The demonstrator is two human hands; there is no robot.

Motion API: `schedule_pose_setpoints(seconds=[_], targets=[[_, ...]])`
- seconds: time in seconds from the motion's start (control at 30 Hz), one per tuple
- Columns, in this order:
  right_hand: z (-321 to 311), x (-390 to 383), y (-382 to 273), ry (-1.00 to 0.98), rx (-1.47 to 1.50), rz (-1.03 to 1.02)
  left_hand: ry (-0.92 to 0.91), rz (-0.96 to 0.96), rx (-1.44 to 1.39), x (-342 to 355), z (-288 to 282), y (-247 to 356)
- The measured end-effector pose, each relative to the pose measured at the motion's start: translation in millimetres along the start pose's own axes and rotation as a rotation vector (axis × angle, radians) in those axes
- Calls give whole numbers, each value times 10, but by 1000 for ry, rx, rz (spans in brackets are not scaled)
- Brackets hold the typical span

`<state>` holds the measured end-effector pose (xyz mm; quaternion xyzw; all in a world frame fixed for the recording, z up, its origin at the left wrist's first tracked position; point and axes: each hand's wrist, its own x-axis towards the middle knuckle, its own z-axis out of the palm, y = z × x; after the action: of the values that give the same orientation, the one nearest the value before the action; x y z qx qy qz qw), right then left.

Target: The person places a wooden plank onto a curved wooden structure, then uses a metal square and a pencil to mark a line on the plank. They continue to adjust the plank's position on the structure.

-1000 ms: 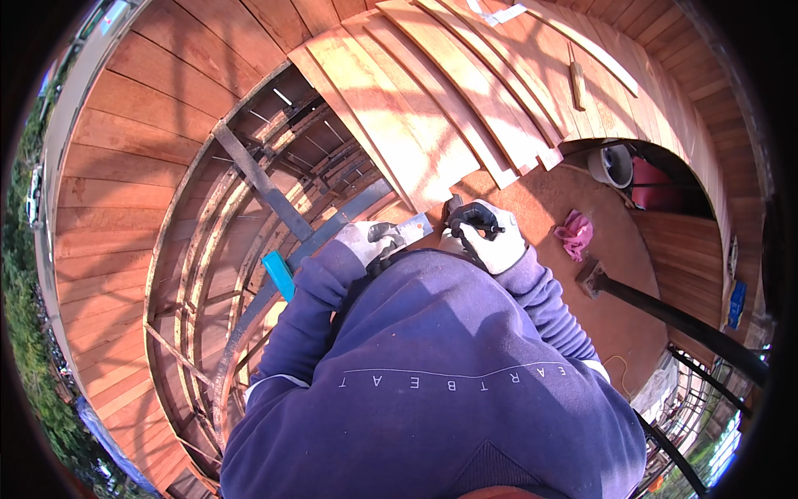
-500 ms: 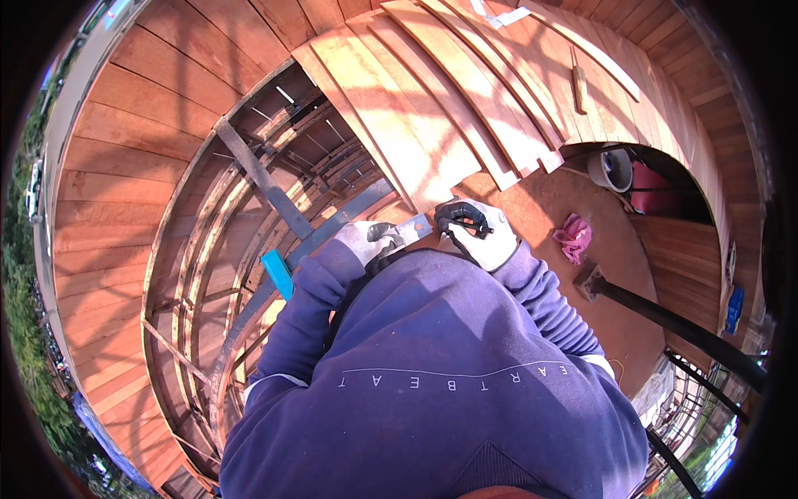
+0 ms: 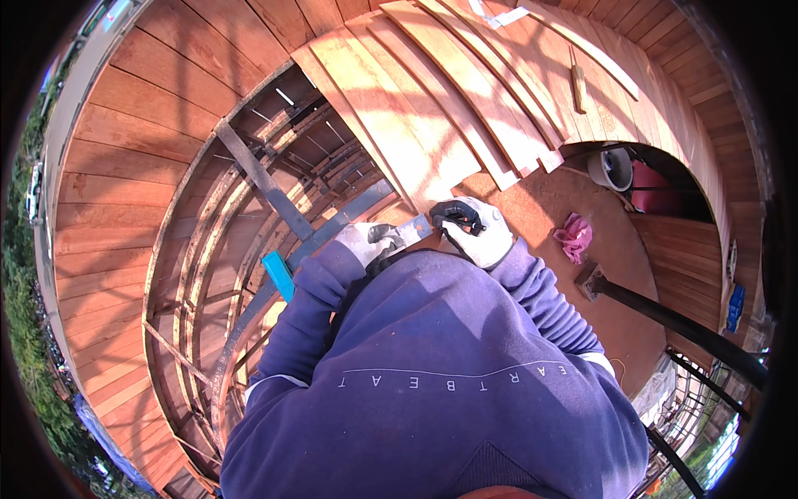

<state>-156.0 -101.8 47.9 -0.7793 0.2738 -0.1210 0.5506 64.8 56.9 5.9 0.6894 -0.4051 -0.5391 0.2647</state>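
My left hand (image 3: 370,243) wears a white and black work glove and is closed on a small silver metal plate (image 3: 415,230) with a hole near its end. My right hand (image 3: 480,235), in a similar glove, is bent beside the plate's right end, its fingers closed around something dark that I cannot make out. Both hands are in front of my purple sweatshirt. Just beyond them lie several light wooden boards (image 3: 416,116). A teal bar-shaped object (image 3: 278,274) rests on the dark steel frame (image 3: 268,183) near my left forearm.
Curved plank decking (image 3: 125,216) rings an open steel framework at left. At right are a pink cloth (image 3: 573,237), a white bucket (image 3: 610,166) inside an arched opening, a black diagonal post (image 3: 677,324) and a blue object (image 3: 735,308). Trees show at the far left edge.
My right hand has shifted slightly left and rolled over the plate's end, with more of the glove's back showing. My left hand stays in about the same place.
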Motion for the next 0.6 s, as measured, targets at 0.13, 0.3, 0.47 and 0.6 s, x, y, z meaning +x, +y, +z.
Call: schedule_pose_setpoints(seconds=[0.13,0.3,0.47,0.6], targets=[[-2,19,-12,-2,-32,-23,13,27,-1,8,13,-18],[-9,35,-32,-7,-67,-28,-29,27,-102,6,19,-22],[-8,37,-40,-4,-88,-23,-26,18,-49,27,28,-81],[-11,46,-47,-13,-105,-33,11,16,65,11,21,-58]])
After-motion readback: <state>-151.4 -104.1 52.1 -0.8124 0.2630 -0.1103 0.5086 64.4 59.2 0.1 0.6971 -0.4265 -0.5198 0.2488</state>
